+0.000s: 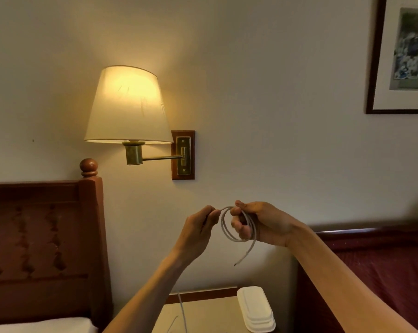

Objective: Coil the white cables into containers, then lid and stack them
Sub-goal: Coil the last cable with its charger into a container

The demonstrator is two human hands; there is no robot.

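Observation:
Both my hands are raised in front of the wall. A white cable (227,233) is wound into a small coil of two or three loops. My right hand (260,223) grips the coil, fingers curled through the loops. My left hand (198,233) pinches the cable where it leaves the top of the coil. One free end (245,255) hangs down to the lower right. Below, more white cable (182,313) trails over the nightstand (203,316). A stack of white lidded containers (256,311) sits on the nightstand's right side.
A lit wall lamp (128,106) on a swing arm hangs above left of my hands. A wooden headboard (44,241) stands at the left, a dark red bed (383,272) at the right. A framed picture (402,54) hangs at the top right.

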